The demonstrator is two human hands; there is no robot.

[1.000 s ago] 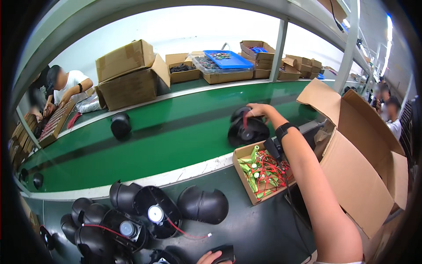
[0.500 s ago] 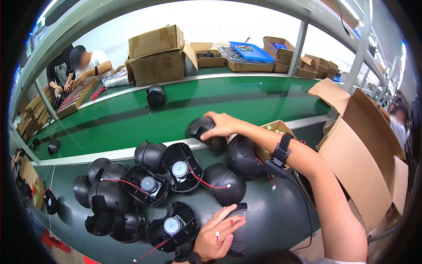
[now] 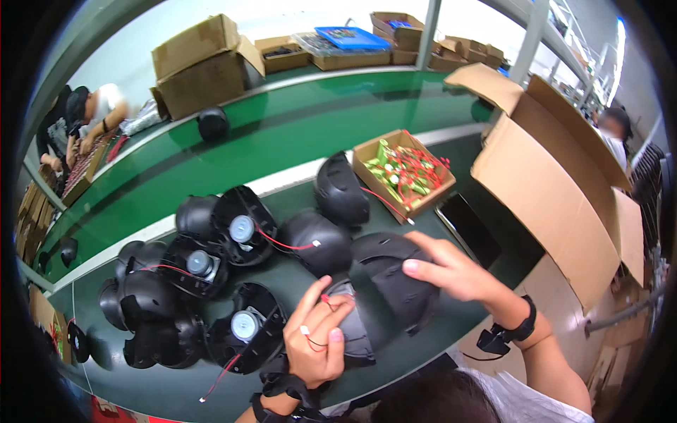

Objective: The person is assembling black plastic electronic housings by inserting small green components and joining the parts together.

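My right hand grips a black dome-shaped shell by its upper edge, just above the green bench near me. My left hand holds a second black shell half right beside it and pinches a thin red wire between its fingers. The two shell halves touch or overlap. Left of my hands lie several open black shells with round silver speakers and red leads. Two closed black domes rest just beyond them.
A small cardboard box of green parts with red wires sits beyond my right hand, a flat black slab beside it. A large open carton stands right. The green conveyor carries one black shell. People work at far left and right.
My right hand has drawn back from the conveyor side to the near bench, holding a black shell. My left hand has come up and taken a second shell half and its wire.
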